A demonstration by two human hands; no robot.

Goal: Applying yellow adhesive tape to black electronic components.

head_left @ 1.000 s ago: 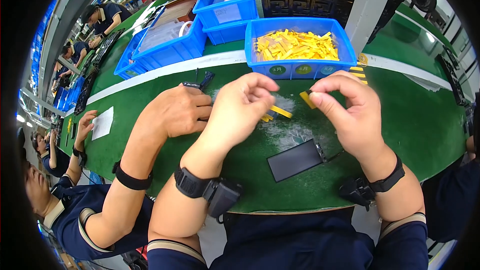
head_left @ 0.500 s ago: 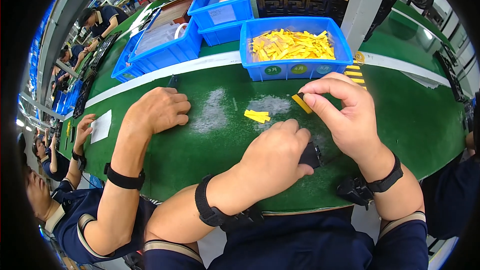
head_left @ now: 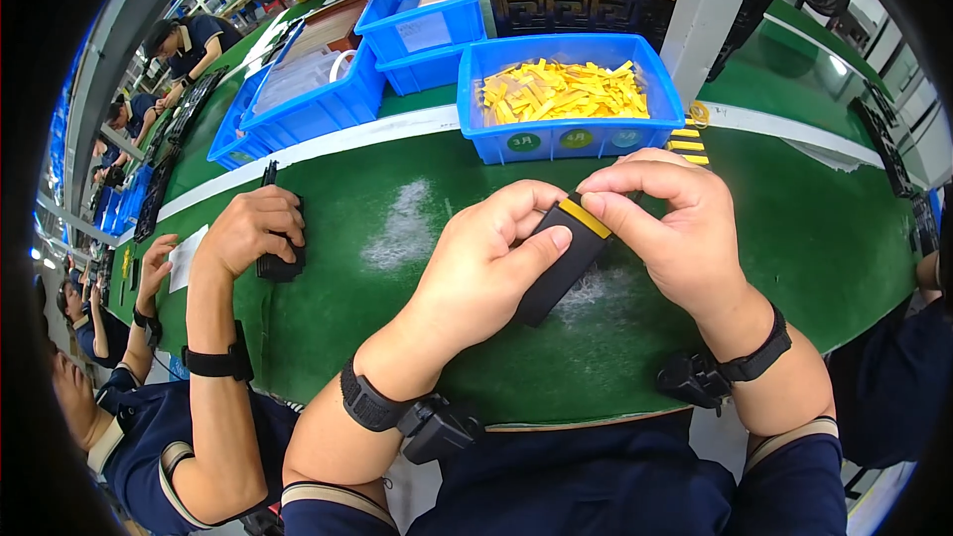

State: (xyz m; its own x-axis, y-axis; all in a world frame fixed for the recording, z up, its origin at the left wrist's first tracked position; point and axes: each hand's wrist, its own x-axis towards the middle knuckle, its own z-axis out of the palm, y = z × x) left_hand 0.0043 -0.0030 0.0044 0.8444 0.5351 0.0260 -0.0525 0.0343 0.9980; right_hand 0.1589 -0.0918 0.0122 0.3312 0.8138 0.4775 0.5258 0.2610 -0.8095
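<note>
My left hand (head_left: pixel 476 273) is closed round a flat black rectangular block (head_left: pixel 561 278), thumb on its upper face, the block tilted above the green tabletop. Across the block's far end lies a narrow yellow strip (head_left: pixel 588 218). With thumb and forefinger, my right hand (head_left: pixel 685 228) pinches at the strip's far end, touching the block's edge there. The loose strips seen on the table earlier do not show now; my left hand covers that spot.
Beyond my hands stands a blue bin (head_left: pixel 556 147) heaped with yellow strips (head_left: pixel 566 91). More blue bins (head_left: pixel 318 111) stand to its left. Close on my left, a co-worker's hand (head_left: pixel 248 228) rests on black pieces (head_left: pixel 283 266). A metal post (head_left: pixel 710 20) rises at the back right.
My left hand has lifted the black block and turned it face up. The yellow strip in my right hand has come down onto it. The co-worker's nearer hand has moved left onto black pieces.
</note>
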